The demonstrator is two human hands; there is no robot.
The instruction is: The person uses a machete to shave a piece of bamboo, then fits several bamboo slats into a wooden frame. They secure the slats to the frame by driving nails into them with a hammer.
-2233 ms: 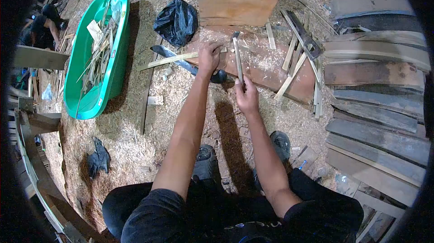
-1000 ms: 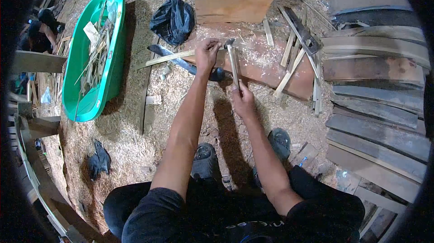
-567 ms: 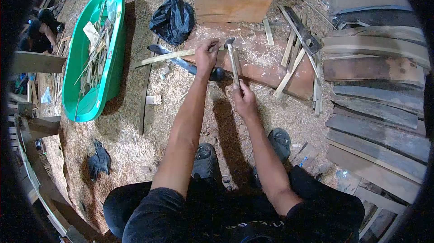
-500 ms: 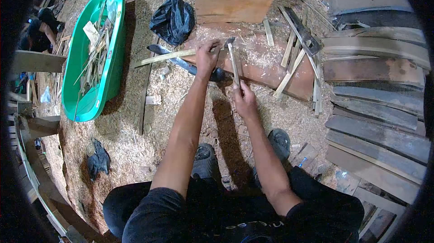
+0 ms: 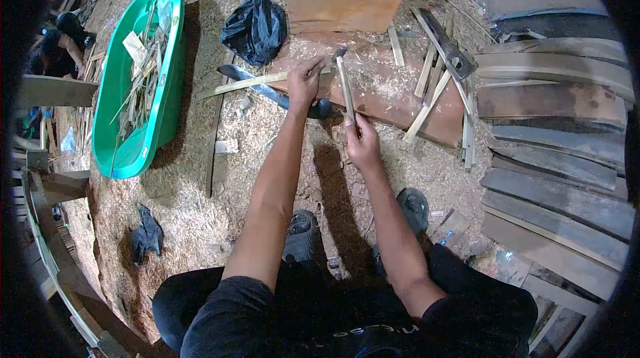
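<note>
My right hand (image 5: 363, 143) is closed around the handle of a hammer (image 5: 346, 88), whose dark head points away from me. Left of the hammer head, my left hand (image 5: 303, 85) is closed in a pinch, and whatever its fingertips hold is too small to make out. A thin pale wooden strip (image 5: 243, 85) passes under that hand, its right end showing just beyond the fingers. Beneath both hands' work lies a reddish-brown wooden board (image 5: 393, 108) strewn with shavings. A blue-black curved piece (image 5: 267, 93) crosses under the strip.
An upright wooden panel (image 5: 343, 5) stands at the far side, beside a black plastic bag (image 5: 255, 30). At left is a green tub (image 5: 175, 58) of wood scraps; a person (image 5: 60, 48) sits beyond it. A hand plane or dark tool (image 5: 448, 48) and stacked planks (image 5: 553, 98) lie right.
The hammer head has lifted slightly away from the strip's end. My right hand has shifted a little, and my left hand has stayed nearly in place.
</note>
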